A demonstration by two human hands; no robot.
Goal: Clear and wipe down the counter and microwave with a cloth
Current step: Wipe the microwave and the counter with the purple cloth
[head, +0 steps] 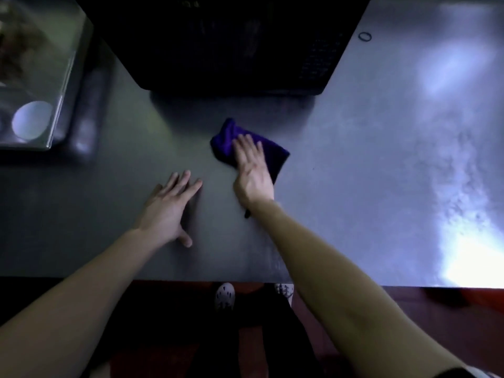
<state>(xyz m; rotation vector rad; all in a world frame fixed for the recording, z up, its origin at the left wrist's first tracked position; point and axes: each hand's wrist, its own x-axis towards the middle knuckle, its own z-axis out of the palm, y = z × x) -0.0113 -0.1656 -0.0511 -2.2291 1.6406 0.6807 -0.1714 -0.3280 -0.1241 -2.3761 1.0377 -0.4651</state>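
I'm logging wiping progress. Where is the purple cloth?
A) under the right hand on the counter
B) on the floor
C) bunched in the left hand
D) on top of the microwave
A: the right hand lies flat on the cloth, pressing it onto the counter in front of the microwave.

No text is reading clearly here. The keypad (319, 58) on the microwave (218, 42) is showing only dark, blurred marks, too dim to make out any numbers or brand.
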